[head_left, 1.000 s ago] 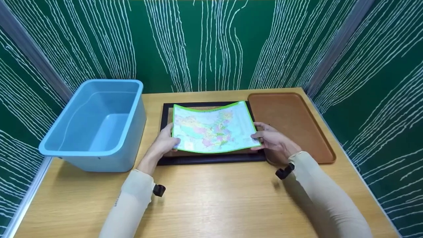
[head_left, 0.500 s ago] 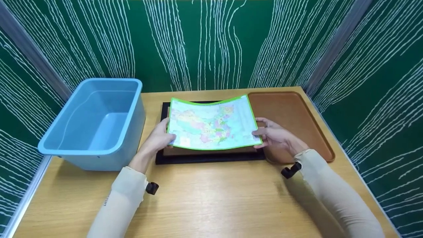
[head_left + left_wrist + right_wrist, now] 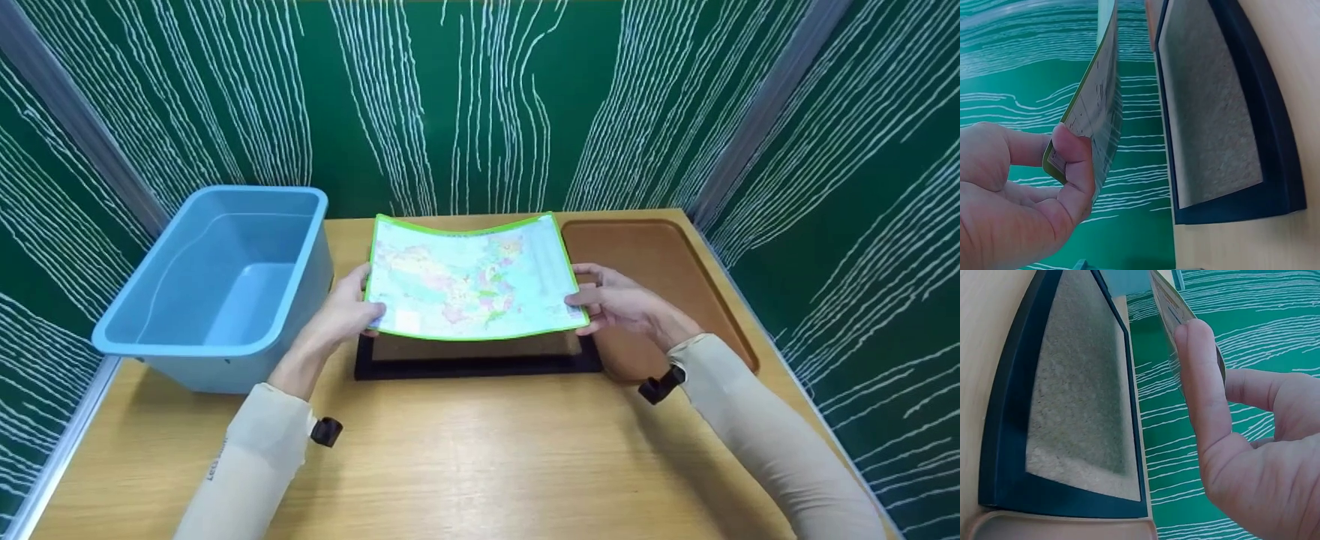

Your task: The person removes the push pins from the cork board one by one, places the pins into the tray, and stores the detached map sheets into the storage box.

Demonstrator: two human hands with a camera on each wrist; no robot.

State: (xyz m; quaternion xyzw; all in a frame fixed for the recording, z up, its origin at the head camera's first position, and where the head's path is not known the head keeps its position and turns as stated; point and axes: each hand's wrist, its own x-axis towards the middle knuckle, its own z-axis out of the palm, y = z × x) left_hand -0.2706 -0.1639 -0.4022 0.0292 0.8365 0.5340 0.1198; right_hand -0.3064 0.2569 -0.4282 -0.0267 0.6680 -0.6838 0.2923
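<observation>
A colourful map sheet [image 3: 465, 289] with a bright green border is held up by its two short sides, sagging in the middle. My left hand [image 3: 341, 311] pinches its left edge near the front corner, thumb on top. At the opposite edge my right hand [image 3: 626, 306] pinches it the same way. Both wrist views show the sheet raised well above a black frame [image 3: 1275, 140] lying on the table. Inside the frame is a rough brown backing board [image 3: 1081, 399]. From the head view the sheet hides most of the frame's back half.
To the left stands a deep light blue plastic bin [image 3: 225, 349]. A brown tray [image 3: 645, 262] lies right of the frame, partly under my right forearm. The wooden table [image 3: 465, 450] is enclosed by green walls [image 3: 360, 112] with white wavy lines.
The map sheet has risen off the frame and shifted a little to the left, with both hands still holding it. More of the frame's front part shows now.
</observation>
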